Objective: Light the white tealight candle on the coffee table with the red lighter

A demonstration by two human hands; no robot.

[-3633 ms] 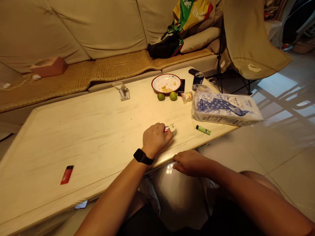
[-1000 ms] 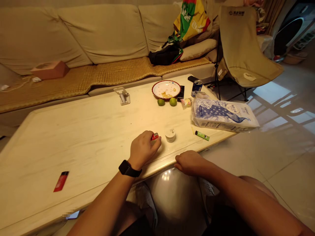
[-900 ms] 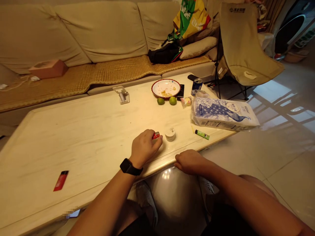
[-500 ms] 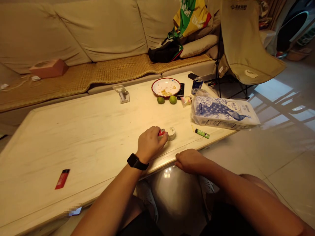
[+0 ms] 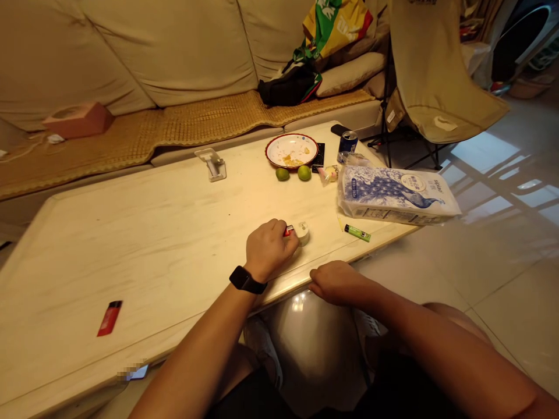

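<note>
My left hand (image 5: 269,247), with a black watch on its wrist, is curled around a red lighter (image 5: 289,231) above the pale table. The lighter's metal end shows beside the thumb; the rest is hidden by my fingers. Right against the thumb and lighter sits a small white round object (image 5: 303,233), whose kind I cannot make out. My right hand (image 5: 334,282) rests closed at the table's front edge, and its fingertips are hidden. A green lighter (image 5: 357,233) lies to the right, and another red lighter (image 5: 109,318) lies at the near left.
On the table (image 5: 144,233) are a plate (image 5: 279,152) with food scraps, two green limes (image 5: 304,173), a blue can (image 5: 347,145), a white stand (image 5: 212,164) and a large tissue pack (image 5: 393,195). A sofa (image 5: 174,52) stands behind, with a folding chair (image 5: 437,75) at right.
The view has shifted slightly. My left hand and the red lighter have moved a little against the small white object, which looks slightly tilted. My right hand stays at the table edge.
</note>
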